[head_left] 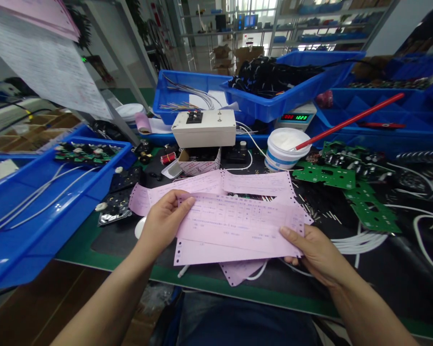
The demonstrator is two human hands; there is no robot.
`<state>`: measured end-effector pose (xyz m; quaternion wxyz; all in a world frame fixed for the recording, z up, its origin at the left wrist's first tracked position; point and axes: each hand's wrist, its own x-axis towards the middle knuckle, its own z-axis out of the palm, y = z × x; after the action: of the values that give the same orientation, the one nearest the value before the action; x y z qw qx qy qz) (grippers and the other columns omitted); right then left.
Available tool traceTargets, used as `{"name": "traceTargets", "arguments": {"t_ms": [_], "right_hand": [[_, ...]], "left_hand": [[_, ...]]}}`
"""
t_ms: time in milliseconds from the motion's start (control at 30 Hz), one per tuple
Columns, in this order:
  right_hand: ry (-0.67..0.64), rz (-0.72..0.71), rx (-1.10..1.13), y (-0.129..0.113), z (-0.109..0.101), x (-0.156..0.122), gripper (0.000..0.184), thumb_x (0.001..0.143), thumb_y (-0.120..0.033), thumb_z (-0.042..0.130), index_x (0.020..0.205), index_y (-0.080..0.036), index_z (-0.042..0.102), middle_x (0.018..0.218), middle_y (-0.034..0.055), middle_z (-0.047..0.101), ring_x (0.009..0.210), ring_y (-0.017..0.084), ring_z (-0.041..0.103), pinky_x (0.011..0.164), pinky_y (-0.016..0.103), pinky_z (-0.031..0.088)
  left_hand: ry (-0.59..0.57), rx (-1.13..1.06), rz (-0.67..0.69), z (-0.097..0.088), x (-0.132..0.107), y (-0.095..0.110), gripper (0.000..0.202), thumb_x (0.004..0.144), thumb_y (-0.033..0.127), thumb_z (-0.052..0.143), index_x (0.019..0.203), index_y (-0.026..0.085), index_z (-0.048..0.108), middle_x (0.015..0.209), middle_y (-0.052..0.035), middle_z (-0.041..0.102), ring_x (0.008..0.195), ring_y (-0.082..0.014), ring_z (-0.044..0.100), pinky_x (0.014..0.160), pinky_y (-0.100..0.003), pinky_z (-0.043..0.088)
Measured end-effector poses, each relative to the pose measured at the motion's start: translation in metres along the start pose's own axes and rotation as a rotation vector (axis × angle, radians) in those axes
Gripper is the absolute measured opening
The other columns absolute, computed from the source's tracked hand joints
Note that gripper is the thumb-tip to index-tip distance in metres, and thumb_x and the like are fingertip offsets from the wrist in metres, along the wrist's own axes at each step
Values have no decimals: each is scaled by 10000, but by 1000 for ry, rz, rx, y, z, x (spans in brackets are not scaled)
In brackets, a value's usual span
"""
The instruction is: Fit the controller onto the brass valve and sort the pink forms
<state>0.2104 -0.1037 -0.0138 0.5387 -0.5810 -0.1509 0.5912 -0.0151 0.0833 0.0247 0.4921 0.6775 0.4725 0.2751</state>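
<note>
watching from my end, room first: the green front edge of the bench [209, 284] runs just below the papers, so it's tight on the near side. on the left, a strip of black mat [111, 238] shows between the left forearm and the big blue tray [39, 240]. far side's crowded, with the white switch box [205, 130] and the white tub [286, 156] with a red stick [350, 122] leaning out of it. over on the right, green circuit boards [324, 175] and a coil of white cable [361, 242] sit near my right hand [319, 247].

as for the grip, the pink sheets [234, 226] are stretched between both hands, tilted toward the camera. my left hand [166, 216] has the upper left corner pinched, thumb on top. the right one pinches the lower right side, thumb on the printed face, fingers curled under. can't tell how many layers each pinch catches. more pink paper [258, 184] pokes out behind, past the far edge.
</note>
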Motion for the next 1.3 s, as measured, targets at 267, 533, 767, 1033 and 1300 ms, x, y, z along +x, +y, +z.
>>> {"name": "traceTargets", "arguments": {"t_ms": [267, 533, 767, 1033, 1300], "right_hand": [[-4, -19, -23, 0, -1, -2, 385, 686, -445, 691, 831, -98, 608, 556, 15, 596, 415, 75, 497, 361, 173, 401], [17, -24, -55, 0, -4, -1, 389, 673, -461, 696, 788, -99, 610, 533, 17, 592, 423, 87, 504, 369, 187, 403], [27, -31, -85, 1, -6, 0, 368, 692, -459, 682, 762, -106, 604, 531, 22, 602, 433, 91, 508, 381, 188, 393], [105, -49, -67, 1, -5, -2, 392, 665, -465, 699, 793, -105, 613, 555, 30, 609, 436, 102, 506, 371, 204, 392], [132, -109, -58, 3, -6, -1, 343, 685, -449, 687, 777, -123, 628, 554, 18, 600, 455, 99, 496, 376, 198, 382]], "left_hand": [[74, -192, -52, 9, -5, 9, 251, 706, 403, 657, 813, 199, 557, 714, 12, 571, 614, -134, 530, 546, -232, 435], [57, -254, -99, 10, -3, 5, 317, 694, 423, 670, 859, 183, 544, 717, 3, 591, 643, -150, 571, 581, -257, 471], [38, -264, -102, 8, -3, 0, 339, 706, 434, 663, 892, 180, 537, 707, 0, 606, 623, -150, 583, 570, -258, 476], [87, -320, -102, 7, -6, 4, 323, 677, 411, 691, 855, 184, 546, 746, 4, 629, 672, -153, 603, 648, -277, 500], [56, -357, -124, 4, -9, -3, 305, 695, 394, 686, 879, 190, 552, 809, -17, 648, 717, -170, 611, 647, -282, 508]]}}
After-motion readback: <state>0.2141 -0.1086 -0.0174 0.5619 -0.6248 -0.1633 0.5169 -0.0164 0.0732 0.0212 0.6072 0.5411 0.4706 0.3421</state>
